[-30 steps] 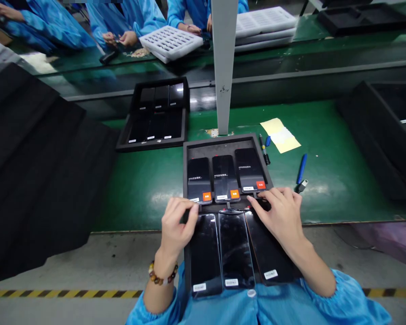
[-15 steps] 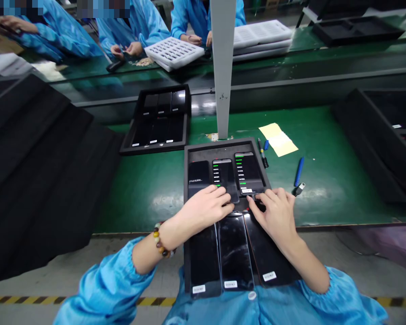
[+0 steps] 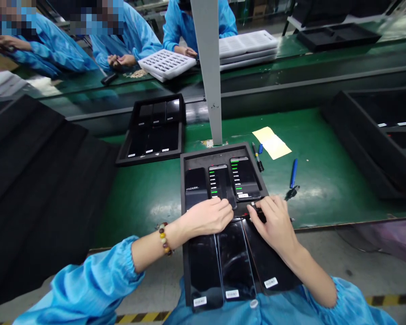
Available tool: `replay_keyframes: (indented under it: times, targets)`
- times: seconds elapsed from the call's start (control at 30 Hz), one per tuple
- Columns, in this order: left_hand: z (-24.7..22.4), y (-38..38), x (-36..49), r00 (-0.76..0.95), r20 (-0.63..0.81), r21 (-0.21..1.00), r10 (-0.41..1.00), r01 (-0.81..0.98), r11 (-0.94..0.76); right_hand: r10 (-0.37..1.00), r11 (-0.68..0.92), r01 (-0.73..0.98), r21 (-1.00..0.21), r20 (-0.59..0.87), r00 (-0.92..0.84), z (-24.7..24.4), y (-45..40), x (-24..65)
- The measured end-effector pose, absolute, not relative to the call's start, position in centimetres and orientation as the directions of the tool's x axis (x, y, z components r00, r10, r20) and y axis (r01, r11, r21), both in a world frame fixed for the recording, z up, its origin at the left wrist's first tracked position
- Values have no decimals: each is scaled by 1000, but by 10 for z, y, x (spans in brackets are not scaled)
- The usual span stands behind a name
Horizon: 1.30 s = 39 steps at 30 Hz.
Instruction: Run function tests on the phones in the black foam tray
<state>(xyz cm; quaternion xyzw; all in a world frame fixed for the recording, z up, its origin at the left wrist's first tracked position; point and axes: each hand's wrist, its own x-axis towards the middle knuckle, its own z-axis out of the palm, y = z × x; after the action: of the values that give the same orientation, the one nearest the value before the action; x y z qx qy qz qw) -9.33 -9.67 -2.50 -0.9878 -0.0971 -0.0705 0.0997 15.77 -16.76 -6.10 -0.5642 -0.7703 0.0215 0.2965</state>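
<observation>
A black foam tray [image 3: 186, 248] holds several phones. My left hand [image 3: 211, 216] is closed at the lower end of the middle lit phone [image 3: 226, 185]; what its fingers pinch is hidden. My right hand [image 3: 270, 219] pinches a small cable plug [image 3: 253, 205] between thumb and fingers, just below the right lit phone [image 3: 245, 178]. Green and white lines show on both screens. On the left phone [image 3: 195, 185] the screen is dark with one line of text. Three dark phones with white labels, one of them the middle phone [image 3: 235, 262], lie nearest my body.
A grey post [image 3: 209, 81] rises behind the tray. Yellow paper [image 3: 272, 142], a blue pen [image 3: 294, 173] and a black connector [image 3: 292, 193] lie to the right. Another phone tray [image 3: 149, 158] is back left; black trays [image 3: 365, 149] stand right. People in blue work across the bench.
My right hand has drawn slightly away from the right phone's lower end, and the plug now shows. My left fingers have curled in more. The view has shifted a little.
</observation>
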Motion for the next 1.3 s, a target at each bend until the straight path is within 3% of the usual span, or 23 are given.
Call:
replay_keyframes:
  times: [0.23,0.43,0.53,0.6,0.67,0.7,0.8,0.87,0.97,1.07,1.17,1.3]
  targets:
    - [-24,-100,-95,931,348,-154,106,169,-974,841,531,695,-484,400,-364,-56,-178,158]
    - [-7,-97,-76,851,483,-81,207,279,-957,857,514,624,-588,372,-356,-52,-172,154]
    - [5,-102,-92,744,522,62,417,455,-888,935,354,613,-706,289,-207,-43,-161,176]
    - [8,-113,-118,545,505,287,669,625,-726,972,149,638,-756,230,46,-38,-146,209]
    - [6,-130,-146,269,314,571,911,713,-407,917,-68,637,-767,203,343,-36,-122,253]
    - [3,-139,-158,150,127,680,981,707,-196,886,-123,635,-762,204,416,-35,-108,275]
    - [-13,-165,-176,85,-423,796,902,510,325,825,-251,670,-699,208,526,-36,-70,321]
    - [-23,-176,-171,159,-590,786,792,336,518,798,-277,736,-618,279,534,-36,-56,324]
    - [-29,-181,-151,209,-675,733,707,89,674,850,24,835,-550,450,272,-39,-62,287]
    - [-26,-179,-133,169,-721,656,672,-144,741,909,350,755,-555,397,-129,-49,-85,234]
    - [-21,-177,-119,83,-769,583,634,-318,748,893,450,642,-621,330,-306,-62,-104,199]
    - [-20,-176,-99,-13,-783,558,622,-458,692,889,458,612,-645,327,-321,-74,-111,189]
